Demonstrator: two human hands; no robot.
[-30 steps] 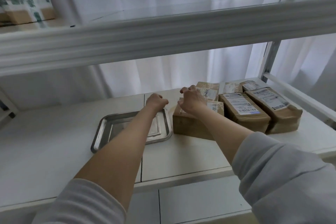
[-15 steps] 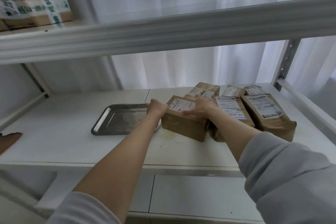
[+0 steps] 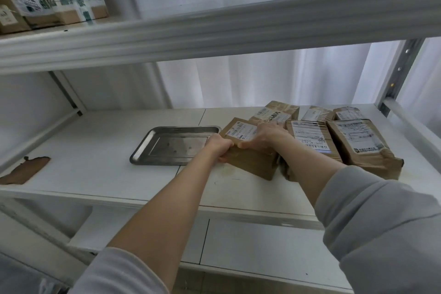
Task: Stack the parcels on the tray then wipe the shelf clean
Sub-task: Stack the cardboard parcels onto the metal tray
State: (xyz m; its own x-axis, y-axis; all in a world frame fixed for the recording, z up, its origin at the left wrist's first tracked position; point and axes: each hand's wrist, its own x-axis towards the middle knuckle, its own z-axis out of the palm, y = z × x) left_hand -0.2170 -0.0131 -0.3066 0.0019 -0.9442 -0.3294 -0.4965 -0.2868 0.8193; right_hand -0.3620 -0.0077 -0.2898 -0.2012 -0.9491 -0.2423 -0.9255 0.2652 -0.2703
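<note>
brown parcel [image 3: 250, 166] is gripped at its left end by the left hand [image 3: 218, 148] and across the top by the right hand [image 3: 262, 137]. it is located just right of the steel tray [image 3: 167, 150] on the white shelf [image 3: 95, 150], against the other parcels [image 3: 358, 148].

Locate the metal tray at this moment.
In the head view the metal tray lies on the white shelf, left of centre, its right end beside the parcel gripped by the left hand and right hand.
</note>
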